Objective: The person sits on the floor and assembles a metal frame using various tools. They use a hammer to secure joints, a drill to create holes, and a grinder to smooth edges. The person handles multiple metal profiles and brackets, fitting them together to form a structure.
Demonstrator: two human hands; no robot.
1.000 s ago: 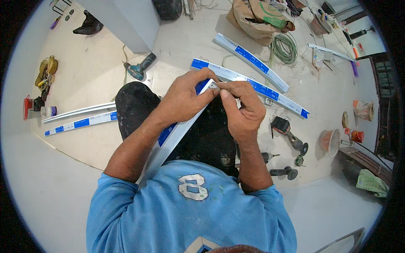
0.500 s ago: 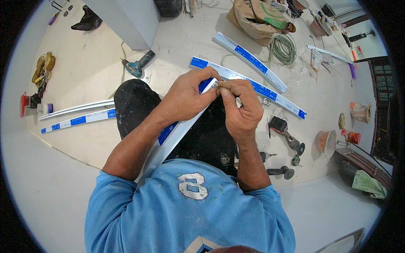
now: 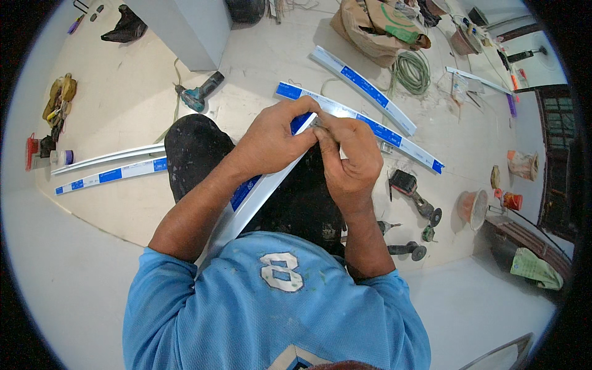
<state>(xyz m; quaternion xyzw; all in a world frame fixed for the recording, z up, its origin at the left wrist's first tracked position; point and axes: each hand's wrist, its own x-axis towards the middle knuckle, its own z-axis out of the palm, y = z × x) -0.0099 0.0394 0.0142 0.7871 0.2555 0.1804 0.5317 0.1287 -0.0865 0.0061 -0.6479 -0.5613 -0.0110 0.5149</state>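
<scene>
"Where is the strip?"

"The white-and-blue strip (image 3: 262,192) slants across the lap, over the dark trousers (image 3: 287,203), its upper end between the two hands, its lower end disappearing beside the blue shirt (image 3: 246,308)."

"And the fingers?"

"On the left hand (image 3: 271,134) they curl around the strip near its upper end, thumb on the opposite side. On the right hand (image 3: 353,154) thumb and forefinger are pinched close together at that end; whether something small sits between them, I can't tell."

"How would it handle?"

"Light, I'd guess, and fairly stiff, though so long a piece may flex. The smooth face could slip and thin edges might dent or scratch. I'd hold it close to the end being worked, as the left hand does, with the lap bearing the rest."

"Any containers?"

"A crumpled brown paper bag (image 3: 351,40) stands on the floor (image 3: 123,213), a tan-and-green sack (image 3: 394,24) on top; its contents are hidden. To the right are an orange bucket (image 3: 468,209) and a smaller red bucket (image 3: 513,201). I can't make out what either holds."
</scene>
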